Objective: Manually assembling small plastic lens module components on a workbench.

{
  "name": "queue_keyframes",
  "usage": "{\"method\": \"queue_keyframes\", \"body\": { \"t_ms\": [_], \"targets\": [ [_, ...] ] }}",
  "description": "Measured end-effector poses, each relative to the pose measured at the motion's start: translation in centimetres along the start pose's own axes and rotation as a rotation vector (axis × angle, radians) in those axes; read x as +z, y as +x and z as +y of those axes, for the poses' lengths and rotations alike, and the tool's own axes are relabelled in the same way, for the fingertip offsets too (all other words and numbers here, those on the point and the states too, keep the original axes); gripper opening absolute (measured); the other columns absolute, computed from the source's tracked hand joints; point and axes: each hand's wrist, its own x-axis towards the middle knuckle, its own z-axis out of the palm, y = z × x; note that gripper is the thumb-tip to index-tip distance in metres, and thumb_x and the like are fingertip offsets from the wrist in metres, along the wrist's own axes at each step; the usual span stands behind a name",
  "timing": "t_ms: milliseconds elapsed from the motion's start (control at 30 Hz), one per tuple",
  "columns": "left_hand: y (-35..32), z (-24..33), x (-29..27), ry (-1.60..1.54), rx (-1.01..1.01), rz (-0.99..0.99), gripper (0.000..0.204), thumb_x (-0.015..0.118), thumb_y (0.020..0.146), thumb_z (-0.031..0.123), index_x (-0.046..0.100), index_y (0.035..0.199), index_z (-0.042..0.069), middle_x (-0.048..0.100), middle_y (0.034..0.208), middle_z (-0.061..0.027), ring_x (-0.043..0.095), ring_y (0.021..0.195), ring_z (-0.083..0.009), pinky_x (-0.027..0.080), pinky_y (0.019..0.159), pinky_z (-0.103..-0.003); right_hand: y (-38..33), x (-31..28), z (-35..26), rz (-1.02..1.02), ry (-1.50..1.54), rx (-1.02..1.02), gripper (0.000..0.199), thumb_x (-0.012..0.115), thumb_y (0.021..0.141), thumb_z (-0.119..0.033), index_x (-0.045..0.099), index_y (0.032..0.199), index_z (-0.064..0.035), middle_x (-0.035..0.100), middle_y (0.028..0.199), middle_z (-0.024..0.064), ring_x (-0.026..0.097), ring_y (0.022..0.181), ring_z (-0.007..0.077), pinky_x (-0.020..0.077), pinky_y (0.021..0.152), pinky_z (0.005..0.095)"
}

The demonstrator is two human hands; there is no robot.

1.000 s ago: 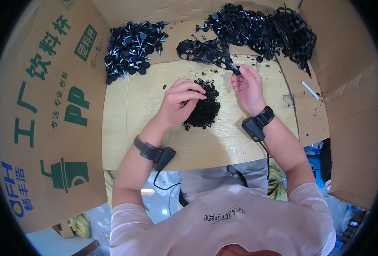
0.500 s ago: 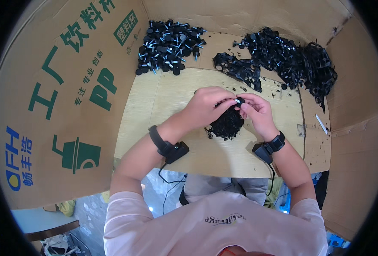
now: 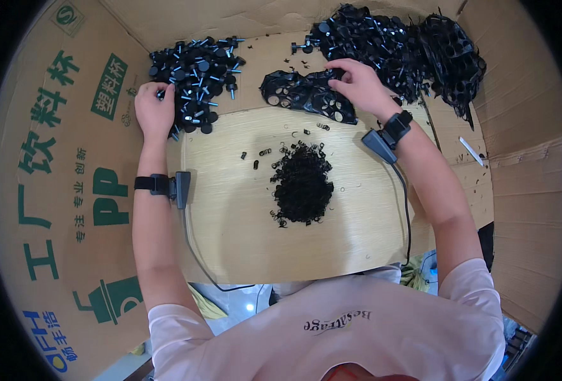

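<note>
Heap of black-headed metal studs (image 3: pixel 195 73) at the far left of the table (image 3: pixel 224 222), tangled, shanks pointing every way. Left hand (image 3: pixel 154 113) at its left edge, fingers curled downward; from where I stand I cannot tell whether they pinch a stud. Right hand (image 3: pixel 362 87) over the right end of a black perforated sheet (image 3: pixel 300 95), thumb and forefinger parted; contact unclear. Behind it, a second heap of black pieces (image 3: pixel 373 47), some with shiny shanks; black webbing (image 3: pixel 455 60) beside that. Mid-table, a mound of small black rings (image 3: pixel 303 187), strays around it. White stick (image 3: pixel 471 152) far right. Cardboard walls (image 3: pixel 528 222) flank everything.
</note>
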Motion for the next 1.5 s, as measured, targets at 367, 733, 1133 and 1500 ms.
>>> {"method": "queue_keyframes", "body": {
  "t_ms": [367, 733, 1133, 1500],
  "targets": [
    [-0.8, 11.3, -1.3, -0.460, 0.162, -0.086, 0.041, 0.076, 0.074, 0.009, 0.060, 0.111, 0.005, 0.058, 0.112, -0.0113, 0.057, 0.102, -0.0260, 0.046, 0.090, -0.035, 0.0, 1.8, 0.1, 0.155, -0.117, -0.185, 0.019, 0.067, 0.080, -0.006, 0.070, 0.099, -0.0062, 0.065, 0.092, 0.0103, 0.065, 0.082, 0.0299, 0.0533, 0.074, 0.0365],
    [-0.4, 24.7, 1.0, -0.856, 0.359, -0.520, 0.022, 0.064, 0.091, 0.013, 0.068, 0.110, 0.003, 0.070, 0.102, -0.0088, 0.064, 0.093, -0.0174, 0.049, 0.086, -0.029, -5.4, -1.5, -1.8, 0.427, 0.004, -0.366, 0.015, 0.068, 0.077, 0.002, 0.064, 0.091, -0.0022, 0.069, 0.099, 0.0066, 0.067, 0.085, 0.0240, 0.0553, 0.074, 0.0305],
    [0.1, 30.4, 1.8, -0.607, 0.323, -0.733, 0.020, 0.066, 0.092, 0.021, 0.072, 0.095, 0.003, 0.065, 0.069, -0.0018, 0.054, 0.064, -0.0064, 0.044, 0.059, -0.025, -8.4, -5.9, -1.7, 0.559, -0.253, -0.585, 0.018, 0.069, 0.072, 0.000, 0.065, 0.089, -0.0048, 0.066, 0.093, 0.0063, 0.062, 0.088, 0.0265, 0.0521, 0.078, 0.0350],
    [1.3, 29.6, 0.4, -1.310, -0.237, -0.487, 0.022, 0.064, 0.095, 0.023, 0.066, 0.093, 0.001, 0.066, 0.081, -0.0055, 0.063, 0.076, -0.0147, 0.047, 0.070, -0.027, -17.0, -9.9, 0.4, 0.635, -0.185, -0.431, 0.014, 0.066, 0.075, 0.001, 0.065, 0.088, -0.0043, 0.065, 0.094, 0.0082, 0.062, 0.087, 0.0267, 0.0517, 0.079, 0.0339]
  ]
}}
